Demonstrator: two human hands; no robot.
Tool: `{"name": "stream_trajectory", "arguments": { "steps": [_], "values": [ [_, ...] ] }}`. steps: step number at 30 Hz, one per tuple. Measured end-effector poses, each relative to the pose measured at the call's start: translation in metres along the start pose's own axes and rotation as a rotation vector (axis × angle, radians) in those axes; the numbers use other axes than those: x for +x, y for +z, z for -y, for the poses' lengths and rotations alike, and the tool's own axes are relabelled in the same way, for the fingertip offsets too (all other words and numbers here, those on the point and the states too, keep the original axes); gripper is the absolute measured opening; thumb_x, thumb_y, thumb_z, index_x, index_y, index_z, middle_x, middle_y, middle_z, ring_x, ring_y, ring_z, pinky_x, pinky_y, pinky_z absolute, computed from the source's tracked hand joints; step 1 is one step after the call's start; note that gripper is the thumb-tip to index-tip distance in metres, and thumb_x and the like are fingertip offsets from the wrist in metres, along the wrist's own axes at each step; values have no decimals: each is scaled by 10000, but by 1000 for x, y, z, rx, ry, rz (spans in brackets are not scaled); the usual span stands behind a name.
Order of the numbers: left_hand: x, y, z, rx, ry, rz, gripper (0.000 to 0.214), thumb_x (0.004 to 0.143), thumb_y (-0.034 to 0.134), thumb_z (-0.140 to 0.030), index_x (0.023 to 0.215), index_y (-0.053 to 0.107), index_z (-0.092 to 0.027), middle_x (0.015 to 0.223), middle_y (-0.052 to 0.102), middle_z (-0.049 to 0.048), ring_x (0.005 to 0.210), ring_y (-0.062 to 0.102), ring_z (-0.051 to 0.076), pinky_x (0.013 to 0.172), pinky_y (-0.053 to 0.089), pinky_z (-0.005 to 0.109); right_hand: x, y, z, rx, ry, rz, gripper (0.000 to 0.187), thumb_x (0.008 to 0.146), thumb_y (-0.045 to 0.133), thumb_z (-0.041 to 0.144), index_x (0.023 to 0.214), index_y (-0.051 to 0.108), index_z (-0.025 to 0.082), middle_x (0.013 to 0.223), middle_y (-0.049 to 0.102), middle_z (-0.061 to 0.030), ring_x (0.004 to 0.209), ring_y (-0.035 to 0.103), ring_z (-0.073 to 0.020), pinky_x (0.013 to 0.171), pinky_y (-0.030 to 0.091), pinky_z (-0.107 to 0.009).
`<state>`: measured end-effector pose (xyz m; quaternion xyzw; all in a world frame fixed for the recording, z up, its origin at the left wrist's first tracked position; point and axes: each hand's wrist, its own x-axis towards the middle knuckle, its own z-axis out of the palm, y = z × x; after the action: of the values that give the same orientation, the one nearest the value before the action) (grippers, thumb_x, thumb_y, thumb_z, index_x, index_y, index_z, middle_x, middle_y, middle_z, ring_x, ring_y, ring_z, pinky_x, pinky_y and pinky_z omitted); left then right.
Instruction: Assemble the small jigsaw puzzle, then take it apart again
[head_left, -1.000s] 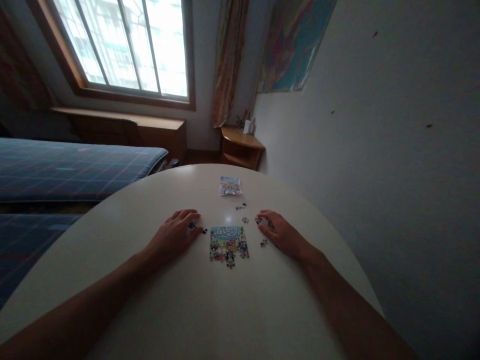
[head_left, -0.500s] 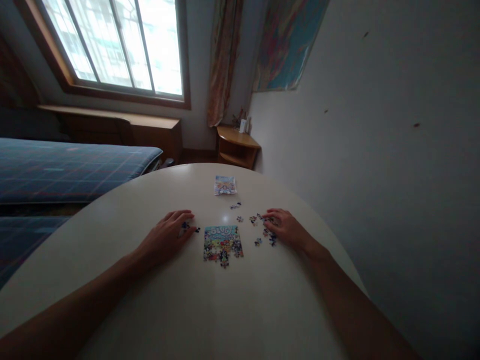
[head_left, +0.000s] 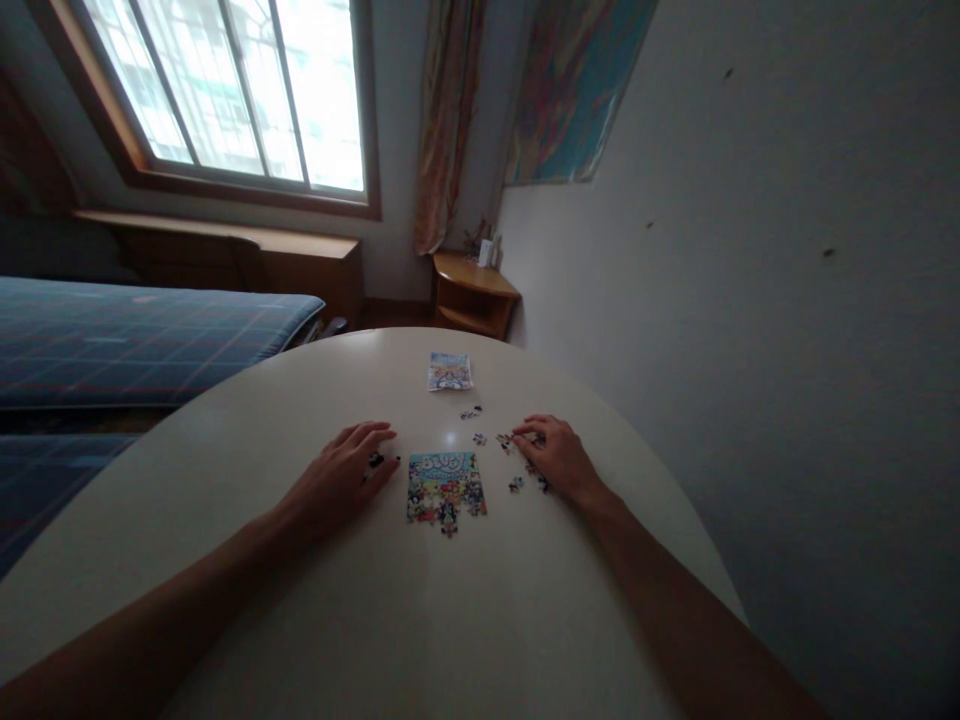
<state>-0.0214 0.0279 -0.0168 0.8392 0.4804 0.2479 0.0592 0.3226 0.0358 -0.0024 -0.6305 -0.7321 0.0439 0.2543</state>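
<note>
Since the last look, my right grip [head_left: 556, 455] has shifted slightly inward over the loose multicoloured cardboard jigsaw pieces [head_left: 505, 442], its fingertips now by the innermost of that cluster. My left grip [head_left: 341, 472] has edged over its own few dark blue-black cardboard pieces [head_left: 376, 460], thumb covering most of the outermost one. The square, partly assembled, brightly printed jigsaw [head_left: 448, 478] lies flat on the round cream table [head_left: 420, 620] between both grips, unchanged; reading: nothing added, lower edge still ragged.

Grip state: left, thumb and fingers apart, no piece seen lifted. Right, fingers curled; cannot tell whether thumb and finger meet or pinch anything.

Obscured: the right grip covers part of its cluster, so no count possible. Left pieces half masked by fingers. Print on the small blue-and-white rectangular picture sheet [head_left: 450, 371] beyond: too small to read. Both forearms cut off by the frame.
</note>
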Motion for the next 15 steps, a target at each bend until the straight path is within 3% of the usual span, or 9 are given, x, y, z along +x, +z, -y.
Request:
{"name": "stream_trajectory", "arguments": {
  "steps": [8,15],
  "values": [
    [-4,0,-18,10,64,29,387,958,454,-424,1254,554,-195,1377,553,93,1288,472,277,1081,406,498,1,-6,-2,-22,-30,127,142,855,597,280,892,706,198,1058,678,-94,1035,592,-246,941,425,-412],
    [-5,-1,-22,-16,92,20,385,958,463,-444,1256,548,-216,1374,559,86,1291,480,281,1071,420,499,-5,-18,8,-2,-42,162,199,841,610,295,1002,693,213,972,713,-72,1023,605,-260,937,404,-466]
  ]
}}
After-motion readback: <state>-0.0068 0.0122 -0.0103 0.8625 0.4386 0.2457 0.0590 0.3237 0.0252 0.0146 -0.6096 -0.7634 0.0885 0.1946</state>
